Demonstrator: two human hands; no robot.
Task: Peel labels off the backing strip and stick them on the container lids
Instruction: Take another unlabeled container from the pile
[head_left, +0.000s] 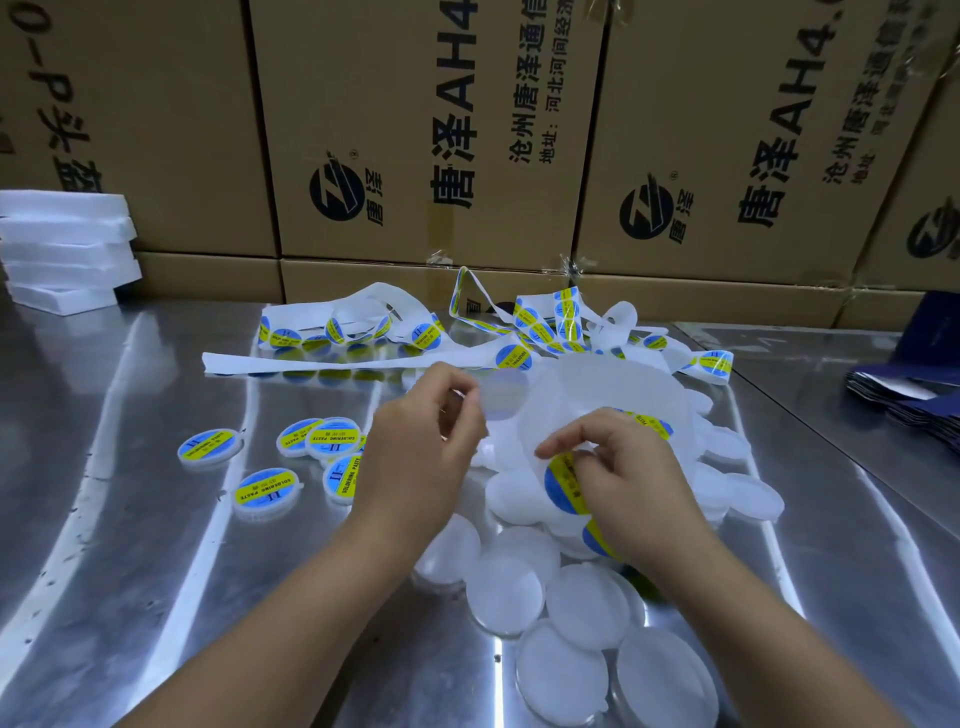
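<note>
A white backing strip (597, 410) loops up between my hands over a pile of plain translucent lids (506, 587). My left hand (426, 447) pinches the strip near an empty round patch. My right hand (618, 467) grips a round blue and yellow label (561, 486) still partly on the strip. Several labelled lids (267, 486) lie on the metal table to the left. More strip with labels (431, 335) lies tangled behind.
Brown cardboard boxes (431, 130) wall off the back of the steel table (130, 545). A stack of white foam slabs (65, 249) sits at the far left. Dark blue folded cartons (914, 395) lie at the right edge.
</note>
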